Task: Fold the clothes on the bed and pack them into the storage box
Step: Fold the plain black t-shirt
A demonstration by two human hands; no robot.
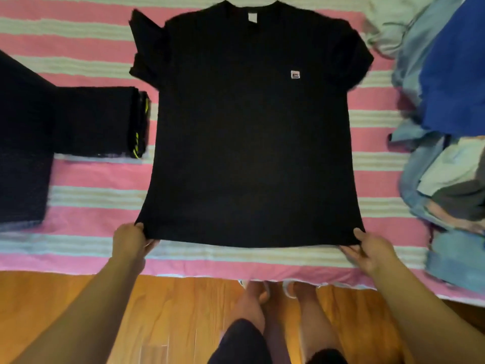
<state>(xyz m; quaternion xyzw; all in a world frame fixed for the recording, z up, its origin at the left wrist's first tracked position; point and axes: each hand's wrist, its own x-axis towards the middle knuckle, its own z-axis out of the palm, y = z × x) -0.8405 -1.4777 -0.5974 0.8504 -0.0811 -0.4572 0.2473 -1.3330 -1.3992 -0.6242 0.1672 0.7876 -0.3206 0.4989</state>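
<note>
Hands pinch the tee's (pixel 249 127) near hem corners, left hand (pixel 130 241) and right hand (pixel 368 249); uneven pulling could skew it, rumpling the far sleeves.

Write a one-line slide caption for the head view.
Both hands, left hand and right hand, pinch the hem corners of a black T-shirt spread on the striped bed.
</note>
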